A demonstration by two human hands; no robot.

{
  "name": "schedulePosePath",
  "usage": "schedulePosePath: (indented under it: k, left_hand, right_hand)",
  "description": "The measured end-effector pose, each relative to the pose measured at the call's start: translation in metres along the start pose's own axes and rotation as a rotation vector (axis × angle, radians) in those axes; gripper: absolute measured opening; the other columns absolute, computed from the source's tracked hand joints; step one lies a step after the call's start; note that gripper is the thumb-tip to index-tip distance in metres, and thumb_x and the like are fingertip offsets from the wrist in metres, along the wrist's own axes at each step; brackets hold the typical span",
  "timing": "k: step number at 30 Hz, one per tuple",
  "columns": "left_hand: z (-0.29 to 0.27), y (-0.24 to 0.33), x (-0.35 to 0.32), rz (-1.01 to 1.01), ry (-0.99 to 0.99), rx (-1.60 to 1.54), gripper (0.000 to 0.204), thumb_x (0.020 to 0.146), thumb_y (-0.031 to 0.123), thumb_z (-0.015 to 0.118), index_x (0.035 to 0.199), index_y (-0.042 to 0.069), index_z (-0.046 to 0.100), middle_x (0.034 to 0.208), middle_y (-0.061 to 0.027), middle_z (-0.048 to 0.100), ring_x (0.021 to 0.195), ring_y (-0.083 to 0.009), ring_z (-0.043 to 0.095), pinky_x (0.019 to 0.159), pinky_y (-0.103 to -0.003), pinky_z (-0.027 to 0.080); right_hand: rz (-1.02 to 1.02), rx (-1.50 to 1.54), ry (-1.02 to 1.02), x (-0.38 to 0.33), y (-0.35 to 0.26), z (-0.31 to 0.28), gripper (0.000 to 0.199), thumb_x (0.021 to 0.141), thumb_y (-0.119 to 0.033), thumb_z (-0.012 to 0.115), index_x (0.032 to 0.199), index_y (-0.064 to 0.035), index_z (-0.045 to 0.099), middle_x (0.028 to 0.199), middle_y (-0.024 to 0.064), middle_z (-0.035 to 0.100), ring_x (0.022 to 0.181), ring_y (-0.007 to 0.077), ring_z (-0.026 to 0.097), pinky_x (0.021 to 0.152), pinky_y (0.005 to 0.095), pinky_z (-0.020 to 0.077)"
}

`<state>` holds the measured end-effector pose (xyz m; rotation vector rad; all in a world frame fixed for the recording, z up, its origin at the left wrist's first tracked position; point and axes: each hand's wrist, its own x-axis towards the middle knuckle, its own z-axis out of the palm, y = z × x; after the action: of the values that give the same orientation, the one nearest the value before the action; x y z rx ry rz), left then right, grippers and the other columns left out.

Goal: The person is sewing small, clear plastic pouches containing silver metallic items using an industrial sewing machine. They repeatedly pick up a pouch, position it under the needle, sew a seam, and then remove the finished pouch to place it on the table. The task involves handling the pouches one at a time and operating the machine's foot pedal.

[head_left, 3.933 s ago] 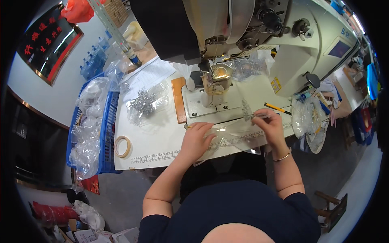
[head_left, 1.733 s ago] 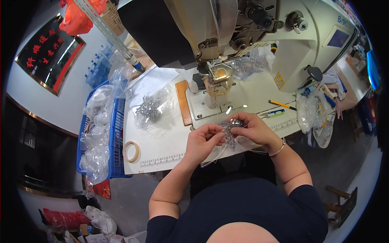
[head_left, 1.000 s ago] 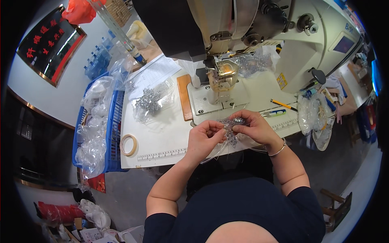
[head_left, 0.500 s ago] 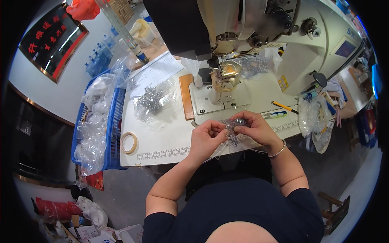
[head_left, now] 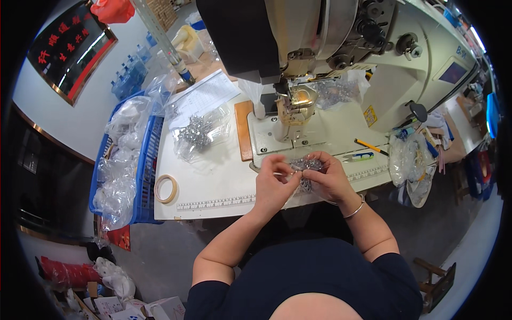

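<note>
Both hands up at the near edge of the surface point(head_left: 213, 186), just in front of the sewing machine point(head_left: 341, 64). Left hand point(head_left: 272, 184) pinched shut on a small metal piece, right hand point(head_left: 328, 178) closed round a bunch of metal parts point(head_left: 303, 164) in what looks like a clear bag, fingertips of the two nearly touching. Looks like the picking-out step: one piece being teased free of the bunch, nothing under the needle yet. Next move, at a guess, calls for a clean pinch and a steady pull so the rest stay bagged, then a short reach far to the machine bed. Off to the left, another bag of parts point(head_left: 200, 133), a tape roll point(head_left: 165, 188), and a blue crate point(head_left: 146, 160) stuffed with filled bags. Pencil point(head_left: 370, 148) lying right of the hands, untouched.
</note>
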<state>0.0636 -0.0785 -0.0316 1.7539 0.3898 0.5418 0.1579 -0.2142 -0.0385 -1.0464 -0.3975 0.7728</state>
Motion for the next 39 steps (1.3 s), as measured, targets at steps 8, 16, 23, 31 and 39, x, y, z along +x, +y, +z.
schedulePosePath:
  k: [8,16,23,31,39]
  left_hand:
    - [-0.012,-0.005,0.006,-0.28,-0.319,-0.44,0.025,0.079,0.011,0.069,0.1,0.001,0.059,0.082,-0.0019,0.061,0.074,-0.0077,0.056,0.069,-0.022,0.046]
    - [-0.016,-0.015,0.013,-0.272,-0.473,-0.545,0.024,0.08,0.009,0.067,0.102,0.001,0.059,0.087,-0.0037,0.063,0.078,-0.0093,0.058,0.071,-0.023,0.047]
    - [-0.006,-0.027,0.001,-0.259,-0.352,-0.824,0.02,0.085,0.002,0.058,0.105,-0.002,0.056,0.098,-0.0078,0.062,0.088,-0.0133,0.059,0.08,-0.026,0.048]
    - [0.007,-0.029,-0.007,-0.158,-0.175,-0.67,0.018,0.085,0.002,0.058,0.102,-0.002,0.056,0.094,-0.0066,0.062,0.084,-0.011,0.059,0.078,-0.025,0.049]
    - [0.007,-0.018,-0.008,-0.201,-0.203,-0.618,0.018,0.085,0.001,0.058,0.102,-0.003,0.054,0.093,-0.0086,0.061,0.083,-0.013,0.06,0.076,-0.027,0.051]
  right_hand:
    - [-0.084,-0.008,0.042,0.0,0.0,0.003,0.04,0.075,0.006,0.067,0.109,0.0004,0.049,0.097,0.0075,0.056,0.085,0.0125,0.059,0.075,0.0244,0.0499]
    - [-0.118,-0.431,0.054,-0.009,-0.016,0.011,0.057,0.071,0.0,0.071,0.12,0.001,0.042,0.087,0.0063,0.058,0.079,0.0116,0.059,0.071,0.0239,0.0484]
    - [-0.097,-0.514,0.09,-0.009,-0.027,0.016,0.069,0.069,0.002,0.072,0.129,0.0009,0.038,0.074,0.0025,0.06,0.071,0.0094,0.059,0.068,0.0225,0.0483]
    - [-0.163,-0.244,0.132,-0.005,-0.017,0.017,0.03,0.077,-0.003,0.069,0.105,0.0024,0.06,0.075,0.001,0.062,0.068,0.0055,0.057,0.063,0.0199,0.0466]
    - [-0.124,-0.208,0.141,-0.002,-0.017,0.013,0.022,0.079,-0.006,0.068,0.097,0.0034,0.063,0.075,0.0019,0.063,0.066,0.0051,0.056,0.061,0.0194,0.0461]
